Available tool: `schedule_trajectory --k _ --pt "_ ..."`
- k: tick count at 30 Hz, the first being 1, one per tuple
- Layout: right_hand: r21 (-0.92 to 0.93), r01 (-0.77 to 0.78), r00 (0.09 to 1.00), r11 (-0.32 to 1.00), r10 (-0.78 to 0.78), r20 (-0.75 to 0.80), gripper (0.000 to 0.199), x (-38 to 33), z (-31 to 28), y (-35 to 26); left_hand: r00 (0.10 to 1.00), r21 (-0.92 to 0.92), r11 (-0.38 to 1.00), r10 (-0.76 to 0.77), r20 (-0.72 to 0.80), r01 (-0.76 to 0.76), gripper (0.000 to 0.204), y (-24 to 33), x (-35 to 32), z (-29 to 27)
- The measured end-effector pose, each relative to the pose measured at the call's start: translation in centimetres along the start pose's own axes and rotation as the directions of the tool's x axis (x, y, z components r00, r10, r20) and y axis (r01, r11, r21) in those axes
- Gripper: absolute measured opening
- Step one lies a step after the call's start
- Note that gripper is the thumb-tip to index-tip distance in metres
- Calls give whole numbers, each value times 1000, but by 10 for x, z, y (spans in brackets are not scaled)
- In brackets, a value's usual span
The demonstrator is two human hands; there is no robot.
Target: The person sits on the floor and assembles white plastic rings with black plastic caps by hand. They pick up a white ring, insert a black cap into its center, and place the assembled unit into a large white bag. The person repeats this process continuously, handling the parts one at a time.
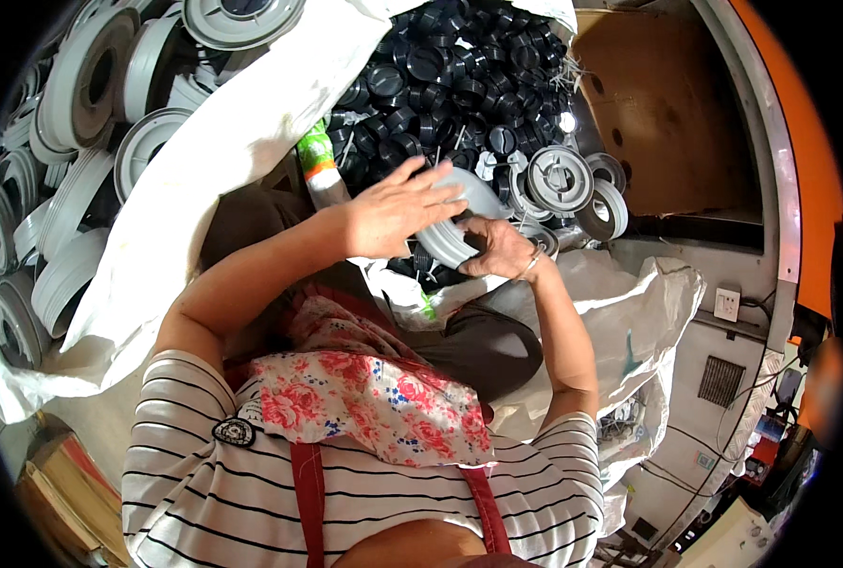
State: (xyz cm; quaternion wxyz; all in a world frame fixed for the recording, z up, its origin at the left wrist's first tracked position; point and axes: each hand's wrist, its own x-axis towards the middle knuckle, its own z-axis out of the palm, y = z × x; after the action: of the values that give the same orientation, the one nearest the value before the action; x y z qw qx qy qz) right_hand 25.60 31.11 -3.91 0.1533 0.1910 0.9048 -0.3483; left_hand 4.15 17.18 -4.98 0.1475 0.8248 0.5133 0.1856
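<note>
Over an opened sack, my right hand [500, 249] grips the near right edge of a round grey plastic flanged ring [448, 246], with the fingers curled around it. The ring is tilted. My left hand [395, 214] lies against its left side, palm down, with the fingers stretched out and somewhat apart. A heap of round black plastic caps [428, 64] sits just beyond my hands. To the right of the held ring, a grey round part with a spoked centre [560, 179] and several other grey rings rest on the heap.
At the left, a large white woven sack [260, 118] holds many grey ribbed rings [88, 80]. A brown cardboard panel [663, 114] stands at the far right, beside an orange machine edge [800, 142]. A wall socket [726, 304] and cables are at the right.
</note>
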Motion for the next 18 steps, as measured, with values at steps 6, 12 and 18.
schedule_trajectory --k 6,12,18 --pt "666 -42 885 745 337 -321 29 52 -20 54 845 -623 664 -535 -10 413 50 -15 1 7" --pt "579 -48 761 814 405 -507 46 128 51 127 592 -969 -233 -770 237 85 39 -47 6 0" --pt "305 65 808 950 129 -575 45 107 20 62 604 -835 -505 -742 291 -217 43 -50 5 14"
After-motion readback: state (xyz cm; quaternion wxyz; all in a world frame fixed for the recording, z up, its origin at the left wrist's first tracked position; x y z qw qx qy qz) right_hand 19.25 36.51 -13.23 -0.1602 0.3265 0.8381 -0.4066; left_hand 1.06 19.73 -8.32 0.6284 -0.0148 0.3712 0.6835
